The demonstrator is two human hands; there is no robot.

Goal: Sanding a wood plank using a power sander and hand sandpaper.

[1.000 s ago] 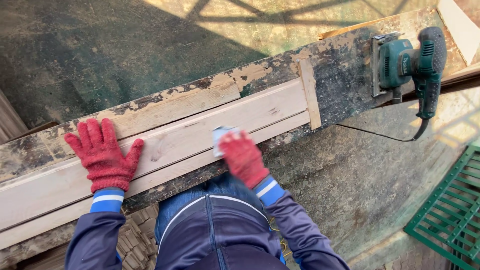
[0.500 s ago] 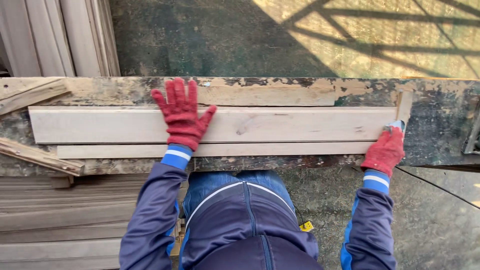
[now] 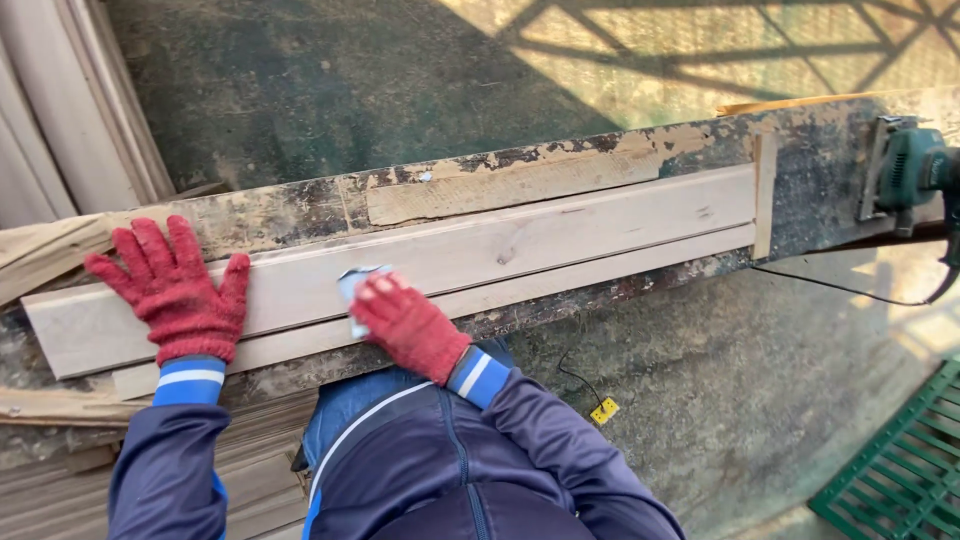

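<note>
Floor (image 3: 380,90): dark green, worn, sunlit w/ lattice shadow far right.
Worktop (image 3: 830,150): 1 long old plank, paint flaking, runs near left to far right.
Board (image 3: 560,235): 1 pale planed board w/ a lower step along its near edge, lying flat along the worktop, butted vs a small wood stop (image 3: 765,195) at its right end. Looks stiff, light-to-moderate weight, dry & not slippery; too long for 1 hand, so best taken w/ 2 hands spread well apart on the edges.
Stacked wood: more pale boards leaning far left (image 3: 60,140); strips piled under the worktop near left (image 3: 250,480).
Grate (image 3: 900,460): 1 green metal grid, near right on the floor.
Sander (image 3: 915,170): 1 green power sander on the worktop's right end, black cord (image 3: 840,288) hanging to the floor; well apart from both hands.
Left hand (image 3: 175,290): red knit glove, fingers spread, palm flat on the board's left part; pressing, grip closed on nothing.
Right hand (image 3: 405,325): red glove, fingers curled over the sanding pad, holding it on the board's near step, about mid-length.
Sanding pad (image 3: 355,290): 1 small pale blue-grey piece, thin, soft-looking, light; mostly hidden under the fingers.
Yellow tag (image 3: 603,410): 1 small bit on the floor by a thin wire.
Count: 2 gloves, 1 board, 1 pad, 1 sander.
</note>
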